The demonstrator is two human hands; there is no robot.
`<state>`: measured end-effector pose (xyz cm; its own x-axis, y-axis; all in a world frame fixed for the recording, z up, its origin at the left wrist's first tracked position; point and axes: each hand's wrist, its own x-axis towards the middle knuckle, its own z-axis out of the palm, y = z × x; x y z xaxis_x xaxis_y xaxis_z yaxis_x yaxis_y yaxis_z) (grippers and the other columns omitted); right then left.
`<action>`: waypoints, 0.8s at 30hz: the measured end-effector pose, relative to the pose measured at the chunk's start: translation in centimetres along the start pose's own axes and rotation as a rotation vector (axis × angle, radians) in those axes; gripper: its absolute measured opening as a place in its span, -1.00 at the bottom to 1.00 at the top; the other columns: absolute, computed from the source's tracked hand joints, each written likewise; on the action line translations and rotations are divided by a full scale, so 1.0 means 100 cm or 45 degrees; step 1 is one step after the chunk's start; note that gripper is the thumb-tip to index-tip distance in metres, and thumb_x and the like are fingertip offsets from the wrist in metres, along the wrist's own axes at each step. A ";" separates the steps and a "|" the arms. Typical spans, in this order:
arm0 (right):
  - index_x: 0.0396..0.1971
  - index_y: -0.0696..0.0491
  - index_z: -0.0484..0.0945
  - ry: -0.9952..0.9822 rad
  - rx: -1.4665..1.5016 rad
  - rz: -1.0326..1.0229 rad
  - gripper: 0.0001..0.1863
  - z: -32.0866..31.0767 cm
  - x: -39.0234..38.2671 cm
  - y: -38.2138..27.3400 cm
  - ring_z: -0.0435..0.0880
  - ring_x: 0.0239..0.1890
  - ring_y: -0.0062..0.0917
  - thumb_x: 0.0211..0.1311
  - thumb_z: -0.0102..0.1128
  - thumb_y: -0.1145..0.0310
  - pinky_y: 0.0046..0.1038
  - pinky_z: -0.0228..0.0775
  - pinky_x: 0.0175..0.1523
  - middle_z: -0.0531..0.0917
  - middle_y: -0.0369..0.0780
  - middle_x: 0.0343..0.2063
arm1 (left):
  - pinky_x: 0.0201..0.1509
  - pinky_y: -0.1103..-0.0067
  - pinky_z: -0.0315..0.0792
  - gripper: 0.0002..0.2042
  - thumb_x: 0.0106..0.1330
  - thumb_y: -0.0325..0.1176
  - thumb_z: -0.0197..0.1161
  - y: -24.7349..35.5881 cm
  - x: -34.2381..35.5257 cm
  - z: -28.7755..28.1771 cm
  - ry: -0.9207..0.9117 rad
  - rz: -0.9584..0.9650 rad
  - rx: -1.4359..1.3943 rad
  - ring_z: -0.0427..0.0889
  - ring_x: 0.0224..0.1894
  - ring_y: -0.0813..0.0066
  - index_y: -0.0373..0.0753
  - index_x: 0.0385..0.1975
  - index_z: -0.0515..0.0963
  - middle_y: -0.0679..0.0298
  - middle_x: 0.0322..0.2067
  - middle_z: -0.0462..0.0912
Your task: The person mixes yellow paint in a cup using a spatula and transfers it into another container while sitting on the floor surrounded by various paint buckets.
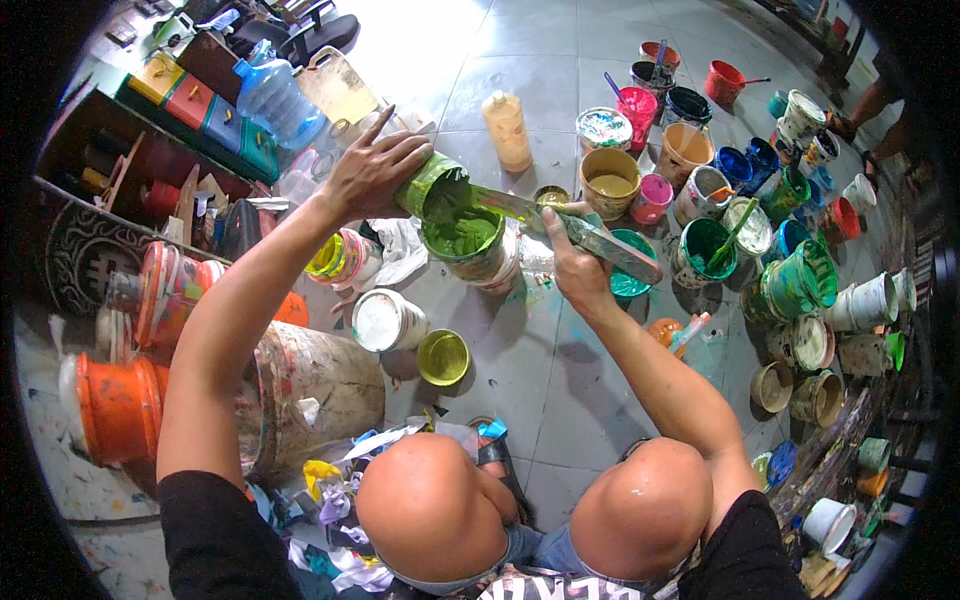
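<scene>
My left hand (378, 172) grips a small green-smeared tub (420, 183), its thumb side toward me. The tub is tipped on its side, mouth facing right, above a bucket of green paint (466, 262). In my right hand (580, 268) is a paint spatula (618, 250) with a thick, stained handle. Its flat, green-coated blade reaches left to the tub's mouth. Green paint lies at the tub's mouth and in the bucket below. Closer to my knees stand a lidded white pail (388, 320) and a small olive-green cup (443, 357).
Several open paint pots crowd the right, among them a dark green paint bucket (705, 250) and a tan paint bucket (610, 182). A cream bottle (507, 130) stands ahead. Left are a large stained drum (310, 390), an orange bucket (120, 410) and a clear blue water jug (275, 100).
</scene>
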<state>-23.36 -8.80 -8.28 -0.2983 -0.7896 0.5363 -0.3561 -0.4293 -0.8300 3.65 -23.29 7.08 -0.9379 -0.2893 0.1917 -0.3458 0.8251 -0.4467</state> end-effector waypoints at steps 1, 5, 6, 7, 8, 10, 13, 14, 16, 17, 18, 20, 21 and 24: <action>-0.17 0.11 0.52 -0.014 -0.208 -0.092 -0.84 0.000 -0.004 0.007 0.63 -0.26 -0.64 0.40 0.23 0.36 -0.53 0.49 -0.12 0.67 -0.26 -0.30 | 0.55 0.02 -0.02 -0.13 -0.23 0.07 0.55 0.000 0.002 0.001 -0.026 -0.035 0.002 0.56 0.18 0.31 -0.17 0.16 0.41 0.21 0.08 0.57; -0.14 0.11 0.52 0.082 0.275 0.298 -0.83 0.017 -0.018 0.008 0.64 -0.21 -0.63 0.41 0.20 0.35 -0.53 0.49 -0.07 0.66 -0.26 -0.27 | 0.56 0.03 -0.05 -0.14 -0.18 0.13 0.53 0.000 0.003 0.003 -0.088 -0.145 0.026 0.56 0.20 0.29 -0.18 0.17 0.44 0.19 0.13 0.55; -0.13 0.12 0.52 0.127 0.460 0.442 -0.82 0.022 -0.019 0.005 0.64 -0.20 -0.63 0.42 0.20 0.35 -0.53 0.49 -0.05 0.66 -0.26 -0.27 | 0.56 0.03 -0.05 -0.14 -0.18 0.13 0.53 0.000 0.003 0.003 -0.093 -0.167 0.034 0.56 0.19 0.29 -0.18 0.17 0.45 0.20 0.13 0.55; -0.13 0.12 0.52 0.155 0.576 0.569 -0.82 0.025 -0.018 0.003 0.65 -0.19 -0.62 0.42 0.19 0.35 -0.54 0.49 -0.04 0.66 -0.25 -0.25 | 0.56 0.03 -0.05 -0.14 -0.18 0.13 0.53 0.000 0.004 0.003 -0.088 -0.163 0.032 0.56 0.19 0.30 -0.17 0.17 0.45 0.21 0.13 0.55; -0.12 0.13 0.52 0.157 0.674 0.663 -0.82 0.028 -0.020 -0.002 0.65 -0.18 -0.60 0.42 0.18 0.35 -0.51 0.51 -0.02 0.66 -0.24 -0.23 | 0.56 0.03 -0.05 -0.14 -0.18 0.13 0.53 -0.002 0.003 0.003 -0.090 -0.160 0.032 0.57 0.19 0.30 -0.17 0.17 0.45 0.22 0.14 0.54; -0.09 0.13 0.53 0.184 0.862 0.856 -0.82 0.031 -0.024 -0.011 0.67 -0.15 -0.56 0.42 0.16 0.37 -0.47 0.54 0.01 0.67 -0.22 -0.18 | 0.55 0.03 -0.02 -0.15 -0.19 0.10 0.53 -0.002 0.000 0.002 -0.057 -0.149 0.035 0.58 0.16 0.30 -0.16 0.16 0.44 0.23 0.10 0.56; -0.06 0.15 0.54 0.177 1.102 1.072 -0.79 0.029 -0.025 -0.019 0.69 -0.12 -0.50 0.43 0.14 0.37 -0.41 0.57 0.05 0.67 -0.20 -0.15 | 0.53 0.02 0.01 -0.16 -0.22 0.04 0.54 -0.001 0.004 0.006 0.021 -0.117 0.059 0.59 0.12 0.31 -0.17 0.14 0.41 0.25 0.03 0.58; -0.05 0.17 0.53 0.171 1.167 1.233 -0.78 0.027 -0.024 -0.033 0.69 -0.11 -0.48 0.43 0.13 0.37 -0.40 0.58 0.06 0.68 -0.19 -0.14 | 0.53 0.01 0.01 -0.16 -0.22 0.04 0.54 0.000 0.000 0.008 0.006 -0.116 0.072 0.59 0.12 0.31 -0.17 0.14 0.41 0.26 0.03 0.58; -0.04 0.20 0.53 0.146 1.323 1.403 -0.76 0.022 -0.018 -0.049 0.70 -0.10 -0.45 0.43 0.12 0.36 -0.38 0.59 0.07 0.68 -0.17 -0.13 | 0.54 0.01 -0.02 -0.17 -0.22 0.04 0.53 0.001 -0.002 0.006 -0.004 -0.114 0.086 0.59 0.12 0.32 -0.17 0.14 0.41 0.26 0.02 0.57; -0.03 0.21 0.53 0.127 1.412 1.414 -0.74 0.019 -0.016 -0.052 0.70 -0.09 -0.44 0.43 0.11 0.36 -0.38 0.59 0.07 0.68 -0.16 -0.12 | 0.55 0.01 -0.03 -0.17 -0.22 0.03 0.53 0.002 -0.002 0.005 -0.002 -0.113 0.081 0.59 0.11 0.32 -0.17 0.13 0.40 0.27 0.01 0.57; -0.03 0.23 0.52 0.108 1.502 1.426 -0.73 0.016 -0.015 -0.054 0.70 -0.09 -0.43 0.44 0.10 0.36 -0.38 0.59 0.07 0.68 -0.15 -0.11 | 0.55 0.01 -0.04 -0.17 -0.22 0.02 0.53 0.004 -0.002 0.005 0.000 -0.114 0.076 0.59 0.10 0.32 -0.17 0.13 0.40 0.27 0.00 0.57; -0.03 0.23 0.52 0.088 1.486 1.420 -0.73 0.008 -0.012 -0.055 0.70 -0.09 -0.41 0.44 0.10 0.35 -0.37 0.59 0.08 0.68 -0.14 -0.11 | 0.56 0.01 -0.06 -0.19 -0.22 -0.01 0.52 0.006 -0.004 0.004 -0.001 -0.138 0.086 0.59 0.09 0.32 -0.16 0.12 0.40 0.28 -0.02 0.57; -0.03 0.23 0.52 0.077 1.479 1.418 -0.73 0.004 -0.011 -0.055 0.70 -0.09 -0.40 0.44 0.09 0.35 -0.36 0.59 0.08 0.68 -0.14 -0.11 | 0.56 0.01 -0.07 -0.20 -0.21 -0.02 0.52 0.007 -0.006 0.004 -0.003 -0.150 0.092 0.59 0.08 0.32 -0.16 0.12 0.40 0.29 -0.02 0.57; -0.03 0.23 0.51 0.059 1.515 1.362 -0.72 -0.005 -0.015 -0.044 0.70 -0.08 -0.40 0.44 0.09 0.35 -0.36 0.58 0.10 0.68 -0.14 -0.11 | 0.56 0.00 -0.09 -0.22 -0.21 -0.07 0.50 0.006 -0.011 0.003 -0.063 -0.157 0.155 0.57 0.09 0.33 -0.14 0.11 0.39 0.31 -0.02 0.55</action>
<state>-21.74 -5.50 -5.37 0.0209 -0.9335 -0.3579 0.8786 0.1880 -0.4391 4.49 -22.65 6.37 -0.8874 -0.4107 0.2093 -0.4563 0.7182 -0.5253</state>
